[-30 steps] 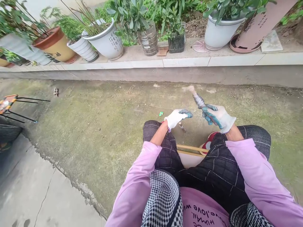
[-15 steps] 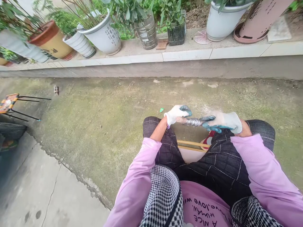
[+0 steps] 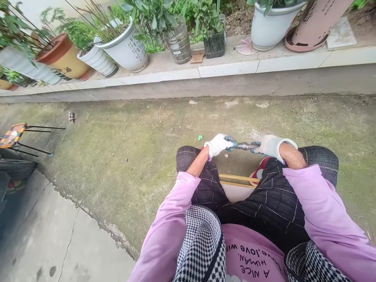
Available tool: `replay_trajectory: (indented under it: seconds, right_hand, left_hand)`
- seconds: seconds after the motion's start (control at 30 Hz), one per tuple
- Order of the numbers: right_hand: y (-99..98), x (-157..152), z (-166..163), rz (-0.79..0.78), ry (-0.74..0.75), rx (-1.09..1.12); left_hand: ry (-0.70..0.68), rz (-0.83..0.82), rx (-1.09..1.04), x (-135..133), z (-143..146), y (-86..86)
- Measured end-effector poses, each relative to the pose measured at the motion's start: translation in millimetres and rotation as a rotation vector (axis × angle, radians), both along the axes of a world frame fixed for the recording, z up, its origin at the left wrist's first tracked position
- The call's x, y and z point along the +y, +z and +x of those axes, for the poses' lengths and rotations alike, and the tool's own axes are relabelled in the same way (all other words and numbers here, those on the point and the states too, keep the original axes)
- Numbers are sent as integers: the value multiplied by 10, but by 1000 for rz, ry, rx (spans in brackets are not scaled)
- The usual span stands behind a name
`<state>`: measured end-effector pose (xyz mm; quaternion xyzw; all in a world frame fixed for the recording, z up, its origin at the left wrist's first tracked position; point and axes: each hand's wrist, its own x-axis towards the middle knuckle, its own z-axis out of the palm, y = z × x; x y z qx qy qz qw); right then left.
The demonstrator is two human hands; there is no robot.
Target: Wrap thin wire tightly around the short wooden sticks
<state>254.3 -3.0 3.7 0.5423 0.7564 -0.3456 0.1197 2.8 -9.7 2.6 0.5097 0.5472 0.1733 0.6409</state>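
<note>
A thin stick wound with silver wire [image 3: 243, 146] is held level above the ground between my knees. My left hand [image 3: 221, 144], in a white glove with blue-grey coated fingers, is closed around its left end. My right hand [image 3: 269, 146], gloved the same way, grips the other end with thumb and fingers. The wire coil shows in the gap between both hands; the stick's ends are hidden in the gloves. Below, between my legs, runs a yellow wooden bar [image 3: 238, 178] beside a pale surface.
A tiled ledge [image 3: 229, 69] with several potted plants, including a white pot [image 3: 129, 49], crosses the far side. On the mossy concrete lie a green scrap [image 3: 200, 137] and a small brown object [image 3: 71, 117]. A woven stool [image 3: 13, 135] with black legs lies at far left.
My left hand, loosely beside the stick's left end before, has closed around it. My right hand has turned and raised its end slightly, and less of the stick shows.
</note>
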Motion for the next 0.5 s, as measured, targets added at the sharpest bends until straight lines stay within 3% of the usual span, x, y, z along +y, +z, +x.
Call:
replay_trajectory:
  seconds: [0.13,0.33,0.5]
  right_hand:
    - [64,51,-121,-6,-12,-139]
    - [121,60,-269,76,-50,-150]
    - [199,45,-216,71,-287,78]
  left_hand:
    - [107,20,-52,4,18,72]
    - [251,8,-120,14,90,61]
    - [335,-88,-216,51,102,-41]
